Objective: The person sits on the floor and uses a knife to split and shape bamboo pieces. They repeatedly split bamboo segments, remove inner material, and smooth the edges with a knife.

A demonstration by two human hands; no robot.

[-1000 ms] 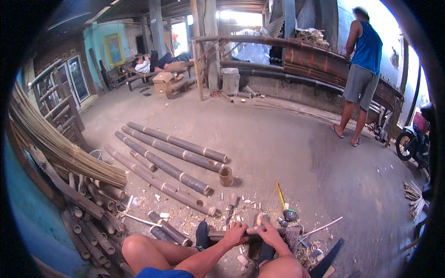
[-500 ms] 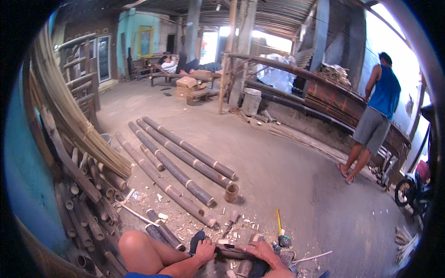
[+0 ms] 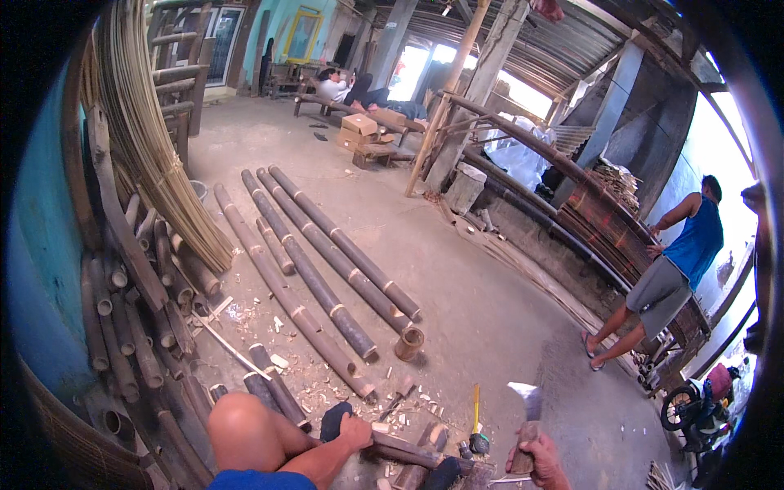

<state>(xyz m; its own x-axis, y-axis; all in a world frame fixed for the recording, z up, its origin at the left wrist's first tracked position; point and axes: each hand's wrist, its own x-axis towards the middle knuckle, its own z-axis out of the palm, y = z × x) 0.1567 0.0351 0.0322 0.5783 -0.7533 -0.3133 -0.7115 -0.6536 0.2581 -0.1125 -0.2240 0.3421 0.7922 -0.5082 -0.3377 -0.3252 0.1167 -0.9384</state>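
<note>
My left hand (image 3: 354,433) is closed around the near end of a dark bamboo piece (image 3: 400,448), beside my bent knee. Out to the right, my right hand (image 3: 541,457) grips a broad-bladed knife (image 3: 527,404) by its thick wooden handle. Its pale blade points up and is apart from the bamboo. Under the bamboo piece lies another short bamboo block (image 3: 433,437). Between the bamboo and the knife rests a tape measure (image 3: 478,443) with its yellow strip drawn out. A tool with a dark handle (image 3: 396,403) lies among wood chips just ahead.
Long bamboo poles (image 3: 327,253) lie on the floor ahead, near a short bamboo cup (image 3: 409,344). Cut bamboo (image 3: 135,343) and thin strips (image 3: 163,147) are stacked at left. A person in blue (image 3: 694,249) stands at right by a rack; another lies on a bench (image 3: 314,101).
My right hand has left the bamboo piece and swung right, now with the knife raised. My left hand stays on the bamboo. The view has tilted, and the standing person's arm has lifted.
</note>
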